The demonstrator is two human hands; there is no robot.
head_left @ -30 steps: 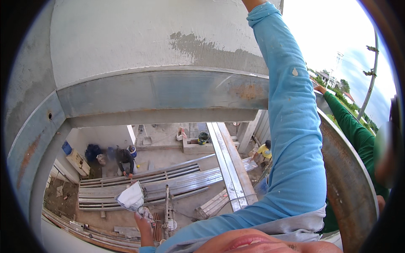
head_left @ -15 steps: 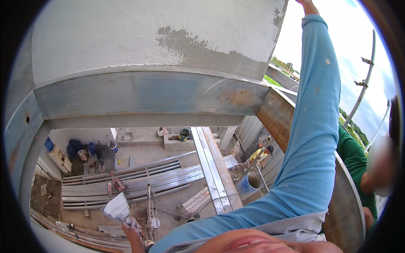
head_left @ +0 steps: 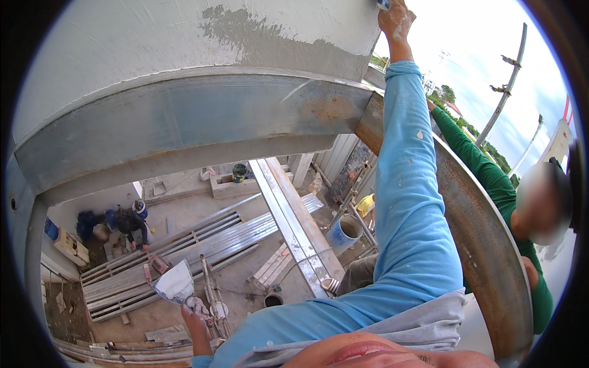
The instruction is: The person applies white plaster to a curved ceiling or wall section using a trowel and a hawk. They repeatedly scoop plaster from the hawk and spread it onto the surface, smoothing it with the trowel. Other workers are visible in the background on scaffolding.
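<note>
Head view: right hand (head_left: 397,23) up at the top border, fingers closed on a blue-handled tool (head_left: 384,5) at the right edge of the plastered wall (head_left: 141,43). Looks like a trowel or scraper, but the frame cuts it off, so can't confirm type or wall contact. Right arm in a blue sleeve (head_left: 408,184), raised almost straight up

Left hand (head_left: 195,325) low, closed at the crusted lower end of a pale flat board (head_left: 175,282), board tilted out over the drop, beyond the fingertips. Some of the fingers hidden

Wall: darker grey patch (head_left: 276,37) by its lower right edge. Directly under that edge, a steel beam (head_left: 184,116), rust spot toward its right end, meeting a rusty curved-looking beam (head_left: 472,245) at the corner. Co-worker in a green sleeve (head_left: 472,141) just outside that beam, arm stretched along it

Down on the floor (head_left: 162,211): stacked steel tubes (head_left: 215,242), co-worker in dark clothes (head_left: 130,224) bent at their far left edge, long metal channels (head_left: 279,214) crossing near their right end, blue drum (head_left: 345,233) right of the channels, co-worker in yellow (head_left: 366,205) partly hidden behind the blue sleeve
</note>
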